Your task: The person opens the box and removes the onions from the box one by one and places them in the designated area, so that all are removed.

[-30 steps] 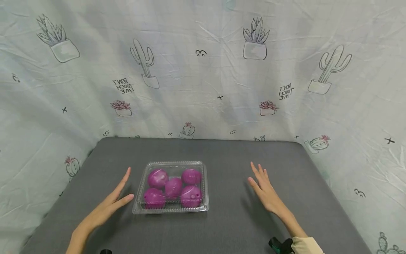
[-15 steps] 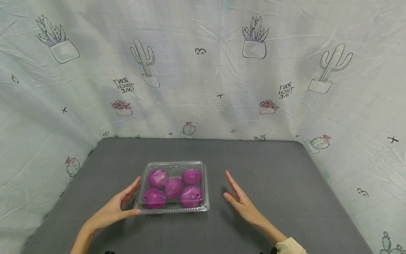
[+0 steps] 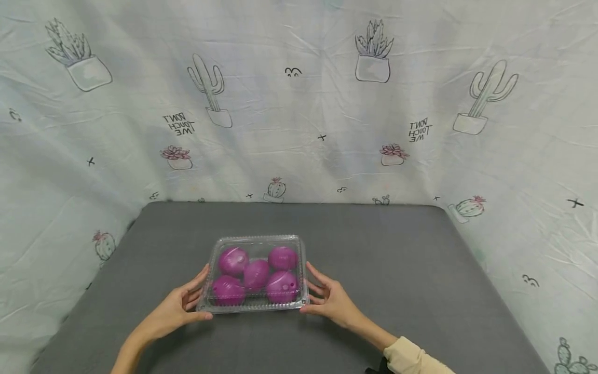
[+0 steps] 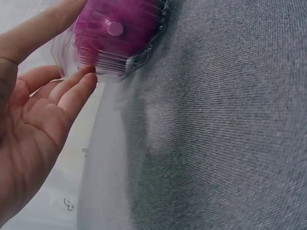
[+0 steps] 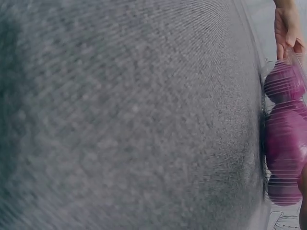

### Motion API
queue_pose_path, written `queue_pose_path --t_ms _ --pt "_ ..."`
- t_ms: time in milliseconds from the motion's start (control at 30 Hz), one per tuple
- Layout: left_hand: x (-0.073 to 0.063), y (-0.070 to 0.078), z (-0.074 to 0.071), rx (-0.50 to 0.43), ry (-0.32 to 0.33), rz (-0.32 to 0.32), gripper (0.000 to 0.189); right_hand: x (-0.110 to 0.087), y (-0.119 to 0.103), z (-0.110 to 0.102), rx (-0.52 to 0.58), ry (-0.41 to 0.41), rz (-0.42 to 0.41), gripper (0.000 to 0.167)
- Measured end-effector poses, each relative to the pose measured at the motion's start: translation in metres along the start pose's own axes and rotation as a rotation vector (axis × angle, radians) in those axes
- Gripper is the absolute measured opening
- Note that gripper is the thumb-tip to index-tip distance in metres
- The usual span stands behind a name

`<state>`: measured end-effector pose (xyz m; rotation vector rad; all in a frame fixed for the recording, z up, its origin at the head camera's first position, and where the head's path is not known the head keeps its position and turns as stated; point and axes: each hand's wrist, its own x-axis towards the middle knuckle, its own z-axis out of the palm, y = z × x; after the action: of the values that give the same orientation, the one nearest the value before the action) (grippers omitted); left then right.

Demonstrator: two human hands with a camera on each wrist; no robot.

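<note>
A clear plastic clamshell box (image 3: 258, 246) sits on the grey table, its lid down. Several round magenta balls (image 3: 256, 274) show through it. My left hand (image 3: 170, 311) holds the box's left side, thumb at the near corner and fingers along the edge. In the left wrist view, its fingertips (image 4: 88, 76) touch the ribbed plastic wall. At the opposite side my right hand (image 3: 341, 306) grips the box, thumb at the near right corner. The right wrist view shows the balls (image 5: 285, 136) through the side, with only a sliver of the right hand at the edge.
The grey cloth-covered table (image 3: 374, 244) stretches out around the box. A pale curtain (image 3: 261, 104) with cactus drawings hangs behind the table and along both sides. A cream sleeve (image 3: 411, 356) covers the right forearm.
My right hand has moved left across the table to the box's right side. My left hand has moved right and closed onto its left side. The box has hardly shifted.
</note>
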<state>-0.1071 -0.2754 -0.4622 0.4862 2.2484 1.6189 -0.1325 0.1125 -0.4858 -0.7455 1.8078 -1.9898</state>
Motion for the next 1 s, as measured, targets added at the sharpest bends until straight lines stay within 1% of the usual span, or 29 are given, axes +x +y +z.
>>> queue_pose_path --t_ms 167,300,367,533,633,800,867,1000 --pt "-0.003 0.000 0.001 -0.022 0.033 -0.028 0.100 0.003 -0.002 0.003 -0.019 0.015 0.031 0.096" --pt "-0.004 0.000 0.002 -0.038 0.051 -0.051 0.100 0.005 -0.003 0.003 0.008 0.052 0.084 0.097" --pt "-0.004 0.001 0.003 -0.061 0.052 -0.069 0.100 0.006 -0.004 0.003 0.011 0.068 0.099 0.097" --pt "-0.004 -0.001 0.005 -0.116 0.049 -0.096 0.097 0.008 -0.005 0.002 0.004 0.080 0.109 0.101" --pt "-0.003 -0.003 0.006 -0.123 0.061 -0.096 0.096 0.009 -0.005 0.002 -0.003 0.088 0.111 0.101" --pt "-0.003 -0.008 0.009 -0.125 0.067 -0.053 0.096 0.008 -0.005 0.002 0.031 0.091 0.133 0.102" --pt "-0.003 -0.009 0.010 -0.137 0.068 -0.021 0.095 0.008 -0.005 0.003 0.060 0.093 0.145 0.103" --pt "-0.004 -0.012 0.013 -0.154 0.094 0.027 0.095 0.008 -0.004 0.003 0.096 0.107 0.152 0.101"
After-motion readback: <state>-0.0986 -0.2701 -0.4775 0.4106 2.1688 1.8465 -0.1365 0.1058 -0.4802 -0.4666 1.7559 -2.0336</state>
